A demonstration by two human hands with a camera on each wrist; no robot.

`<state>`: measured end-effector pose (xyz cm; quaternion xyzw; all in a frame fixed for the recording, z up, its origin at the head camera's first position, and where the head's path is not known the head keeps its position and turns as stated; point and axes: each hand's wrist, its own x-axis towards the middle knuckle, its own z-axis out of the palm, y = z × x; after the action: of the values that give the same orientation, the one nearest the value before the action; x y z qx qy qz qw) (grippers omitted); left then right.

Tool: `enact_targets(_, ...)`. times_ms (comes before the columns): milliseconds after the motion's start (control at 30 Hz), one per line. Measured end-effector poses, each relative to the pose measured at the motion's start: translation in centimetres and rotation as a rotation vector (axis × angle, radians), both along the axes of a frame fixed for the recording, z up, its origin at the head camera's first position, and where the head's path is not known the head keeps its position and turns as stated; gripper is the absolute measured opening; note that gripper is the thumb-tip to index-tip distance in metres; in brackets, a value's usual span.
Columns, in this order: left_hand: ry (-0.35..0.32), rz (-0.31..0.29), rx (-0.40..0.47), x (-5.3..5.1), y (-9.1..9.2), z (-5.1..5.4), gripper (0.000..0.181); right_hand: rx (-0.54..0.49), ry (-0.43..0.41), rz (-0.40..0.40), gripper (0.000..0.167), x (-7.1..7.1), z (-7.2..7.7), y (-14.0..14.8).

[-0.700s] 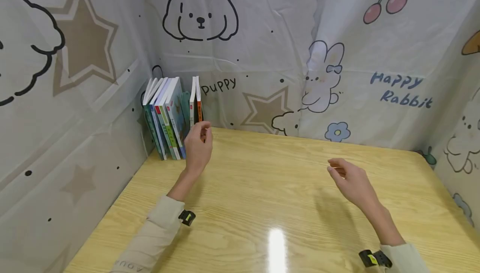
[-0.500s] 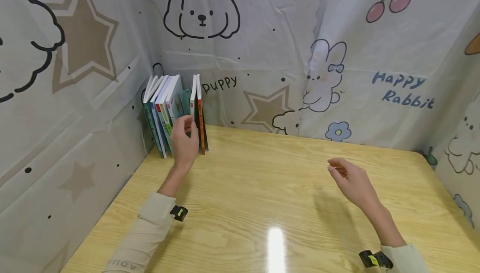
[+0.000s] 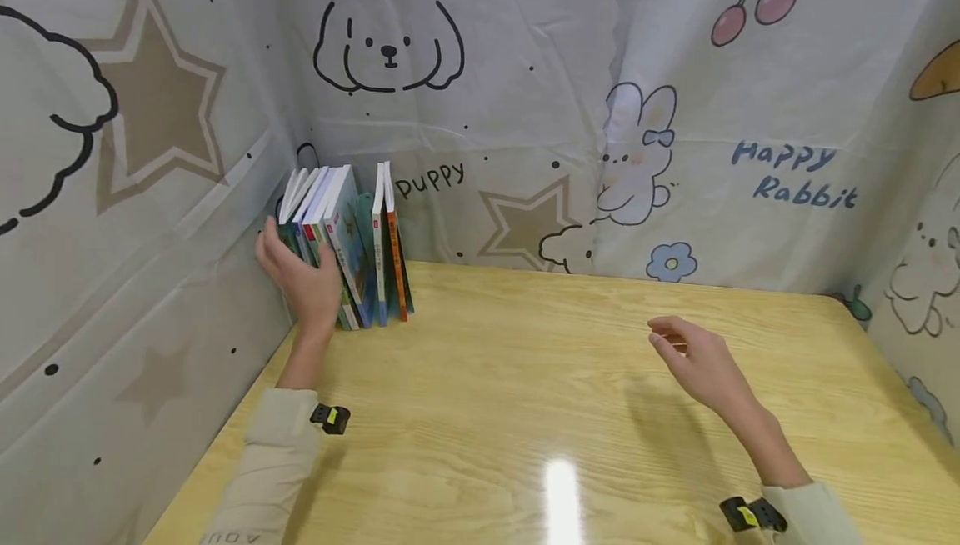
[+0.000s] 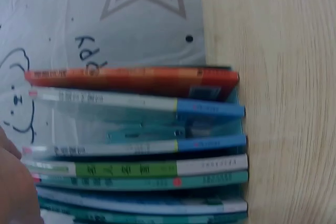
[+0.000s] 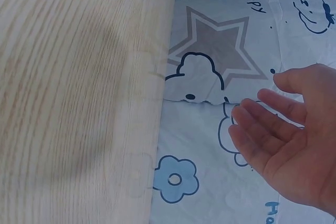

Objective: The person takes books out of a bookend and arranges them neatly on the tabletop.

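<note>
Head view: the left hand reaches around the leftmost of the books, left of centre, thumb and fingers apart; whether they grip, one can't tell! Right of centre, the right hand hangs relaxed, holding nothing. Thin books: probably light, stiffish, slick; best pinched across the spine.

We are noting the books standing in a row on the table, far left; a gap is separating the two rightmost from the rest. Cloth is hanging behind and left of the row. We are finding the left hand at the row's near left end, the right hand well apart over the table's right.
</note>
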<state>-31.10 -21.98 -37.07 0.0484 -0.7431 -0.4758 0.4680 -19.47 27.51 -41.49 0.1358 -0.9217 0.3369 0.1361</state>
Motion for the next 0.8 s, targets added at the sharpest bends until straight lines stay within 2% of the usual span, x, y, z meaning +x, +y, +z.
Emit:
enact_targets(167, -0.135, -0.022, 0.037, -0.5, -2.1, -0.3, 0.075, -0.007, -0.005, 0.005, 0.03, -0.1, 0.3, -0.2)
enact_targets(333, -0.343, -0.06, 0.068, -0.7, -2.8, -0.2, 0.076, -0.006, -0.004, 0.0, 0.03, -0.2, 0.4, 0.0)
enact_targets(400, -0.401, -0.07, 0.062, -0.8, -3.0, -0.2, 0.074, -0.003, 0.0, 0.002, 0.03, -0.2, 0.4, 0.0)
enact_targets(467, -0.411, -0.072, 0.05, -0.9, -3.3, -0.2, 0.069, -0.003, 0.004, 0.005, 0.03, -0.3, 0.4, -0.1)
enact_targets(633, -0.297, -0.035, 0.011, -1.2, -3.9, -0.6, 0.048, 0.004, 0.007, 0.01, 0.029, -0.4, 0.2, -0.1)
enact_targets(800, -0.259, 0.007, 0.025, -1.4, -4.1, -0.8, 0.04, 0.015, -0.002, 0.003, 0.029, -0.4, 0.3, 0.1)
